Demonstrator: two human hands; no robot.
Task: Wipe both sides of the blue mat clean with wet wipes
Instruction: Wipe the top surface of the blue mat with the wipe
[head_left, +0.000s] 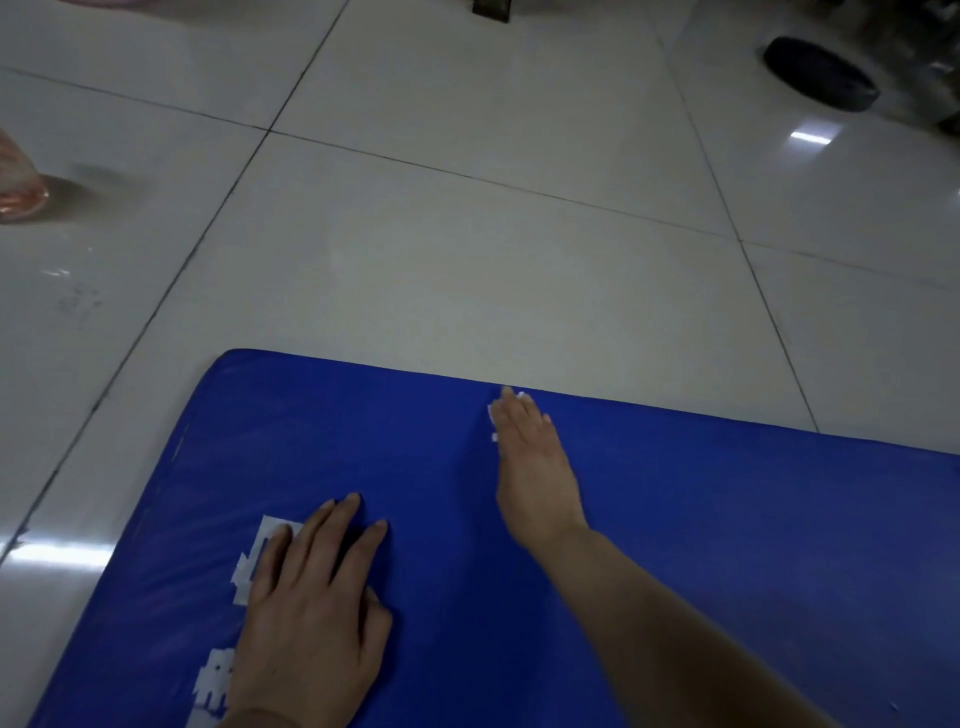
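Glossy white floor tiles (467, 249) lay under the blue mat (675, 545). The right hand (535, 467), fingers straight, pressed a wet wipe (493, 415) flat near the mat's far edge. Beside it, the left hand (306, 613) rested flat, steadying. The mat looked soft, padded and slick; its edge or corner seemed best for flipping.

Both arms are bare from the frame edge to the wrist: no sleeves, watch or bracelet in sight. The left hand (306, 618) and right hand (530, 467) wear no gloves (no rings either, as far as the soft focus allows). Fingernails look short and unpainted.
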